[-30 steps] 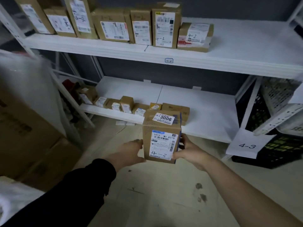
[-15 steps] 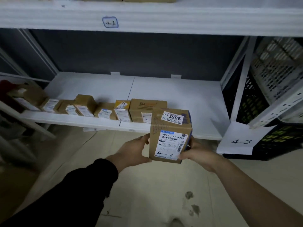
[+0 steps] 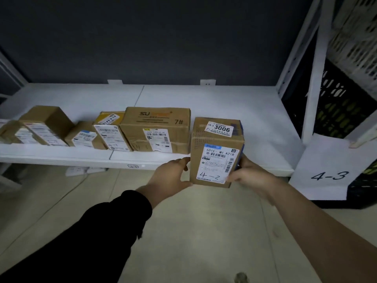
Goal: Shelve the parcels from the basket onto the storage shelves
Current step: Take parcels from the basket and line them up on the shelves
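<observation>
Since half a second ago the parcel (image 3: 216,154) has travelled forward and a little right, from out over the floor (image 3: 204,231) up to the front edge of the lower shelf (image 3: 234,103), and the shelf above has dropped out of view.

The left fingers (image 3: 183,183) curl under the parcel's lower left corner with the thumb on its side. The right fingers (image 3: 232,178) wrap its lower right corner. So the left hand (image 3: 171,174) and the right hand (image 3: 248,176) both hold it, upright, label facing the camera. Its base shows below the shelf's front lip, so it looks held in the air just short of the shelf, not yet set down.

Just left of it stands a large box (image 3: 157,129), the right end of a row of parcels along the shelf's front. To the right the shelf is bare up to the white upright. Beyond that hangs a paper sign (image 3: 328,176) marked "4-3", the same mark handwritten on the parcel's label, in front of dark crates (image 3: 336,103).

My reading: several parcels are shelved and this one is near placement. It remains to set it down and release it. The basket is out of view, so what is left there cannot be told.
</observation>
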